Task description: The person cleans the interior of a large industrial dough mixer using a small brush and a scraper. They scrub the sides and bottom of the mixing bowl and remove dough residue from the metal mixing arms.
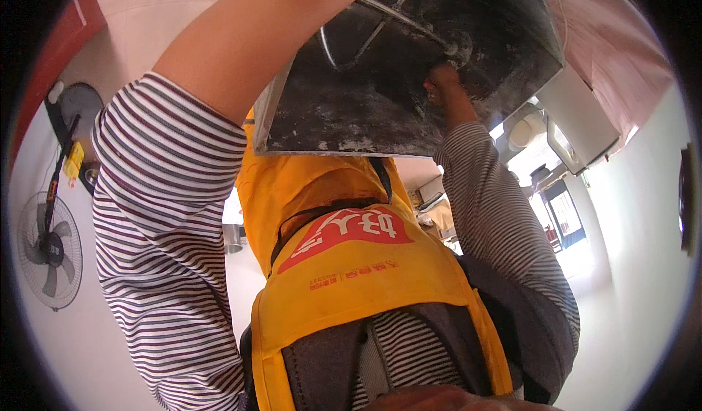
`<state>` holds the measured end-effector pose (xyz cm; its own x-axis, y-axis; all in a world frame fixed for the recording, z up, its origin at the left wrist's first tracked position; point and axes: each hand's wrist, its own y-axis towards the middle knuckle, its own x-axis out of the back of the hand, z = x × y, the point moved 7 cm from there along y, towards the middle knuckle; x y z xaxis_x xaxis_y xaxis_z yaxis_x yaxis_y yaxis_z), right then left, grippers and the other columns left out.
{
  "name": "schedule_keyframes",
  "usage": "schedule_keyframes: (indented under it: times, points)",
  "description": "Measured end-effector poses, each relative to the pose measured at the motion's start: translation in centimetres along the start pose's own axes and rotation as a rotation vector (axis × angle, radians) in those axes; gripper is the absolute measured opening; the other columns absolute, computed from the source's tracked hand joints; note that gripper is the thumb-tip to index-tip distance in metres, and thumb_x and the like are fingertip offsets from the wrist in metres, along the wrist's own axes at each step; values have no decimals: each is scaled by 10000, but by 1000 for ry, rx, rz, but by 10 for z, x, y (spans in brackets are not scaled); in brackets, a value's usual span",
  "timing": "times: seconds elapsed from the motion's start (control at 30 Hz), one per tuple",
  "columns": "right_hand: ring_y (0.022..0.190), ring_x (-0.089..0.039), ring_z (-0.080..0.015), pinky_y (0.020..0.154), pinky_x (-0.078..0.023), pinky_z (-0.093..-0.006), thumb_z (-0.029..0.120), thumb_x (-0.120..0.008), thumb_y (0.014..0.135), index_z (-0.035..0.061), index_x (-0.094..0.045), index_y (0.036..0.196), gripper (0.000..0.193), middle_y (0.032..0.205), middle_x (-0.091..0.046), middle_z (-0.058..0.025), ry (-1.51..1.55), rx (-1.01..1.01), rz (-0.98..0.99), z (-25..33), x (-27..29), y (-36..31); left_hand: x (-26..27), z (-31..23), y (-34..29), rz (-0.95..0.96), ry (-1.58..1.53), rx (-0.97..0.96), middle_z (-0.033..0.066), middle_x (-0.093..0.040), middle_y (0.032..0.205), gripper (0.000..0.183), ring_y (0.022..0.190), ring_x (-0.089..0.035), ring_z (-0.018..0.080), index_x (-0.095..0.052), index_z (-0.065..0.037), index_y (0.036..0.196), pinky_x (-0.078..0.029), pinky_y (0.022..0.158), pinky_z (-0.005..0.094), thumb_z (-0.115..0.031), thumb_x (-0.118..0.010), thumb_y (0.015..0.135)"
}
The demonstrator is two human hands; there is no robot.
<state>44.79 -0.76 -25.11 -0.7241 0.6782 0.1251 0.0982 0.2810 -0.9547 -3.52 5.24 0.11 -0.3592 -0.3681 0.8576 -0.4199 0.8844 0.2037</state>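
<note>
A dark metal tub (351,118), worn and smeared with pale residue, opens in front of my body. A bent metal mixing bar (409,20) crosses its inside and meets a round fitting (461,49) on the far right wall. My right hand (443,82) reaches into the tub just below that fitting, fingers curled in. What the fingers hold, if anything, is too dark to make out. Across the top my left arm (256,45) stretches over the tub's left edge, and its hand lies beyond the picture. Both striped sleeves are bunched up the arms.
A yellow apron (351,287) with a red print covers my front, close under the tub's near edge. To the left stands a fan (51,250). A pale box-like housing (578,122) adjoins the tub at right, with a bright doorway (563,213) farther off.
</note>
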Motion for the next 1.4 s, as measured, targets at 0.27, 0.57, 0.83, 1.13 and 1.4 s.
schedule_keyframes:
  times: [0.27, 0.57, 0.83, 1.13, 1.4]
  points:
    - [580, -567, -277, 478, -466, -431, 147, -434, 992, -16, -550, 805, 274, 723, -575, -167, 1922, -525, 85, 26, -5, -86, 0, -4, 1, 37, -9, 9, 256, -596, 1149, 721, 1199, -472, 523, -369, 59, 1425, -382, 1021, 587, -129, -687, 806]
    - [608, -592, -287, 504, -470, -429, 42, -442, 934, -2, -560, 876, 138, 712, -571, -162, 2415, -572, 74, 2, -87, -34, -4, -5, 3, 43, -32, -4, 271, -587, 1164, 733, 1213, -461, 541, -339, 49, 1441, -347, 1066, 589, -130, -664, 809]
    - [724, -678, -326, 608, -540, -434, 225, -617, 847, 63, -719, 832, 192, 784, -695, -149, 929, -304, 387, -38, -96, 7, -3, -10, 10, 57, -49, -6, 273, -585, 1172, 734, 1222, -446, 539, -334, 53, 1439, -341, 1068, 588, -135, -660, 809]
    - [710, -711, -301, 603, -566, -426, 257, -669, 798, 75, -738, 785, 196, 763, -713, -134, 680, -183, -294, -49, -32, -38, 3, -5, 0, 30, -44, -11, 267, -595, 1149, 730, 1214, -448, 537, -354, 54, 1427, -373, 1022, 597, -137, -667, 796]
    - [644, -700, -310, 543, -541, -435, 185, -598, 858, 19, -697, 794, 204, 720, -685, -179, 628, -145, -454, -60, -76, -20, 5, -5, 2, 15, -49, -13, 259, -601, 1144, 731, 1199, -455, 532, -371, 57, 1416, -386, 1002, 594, -152, -685, 789]
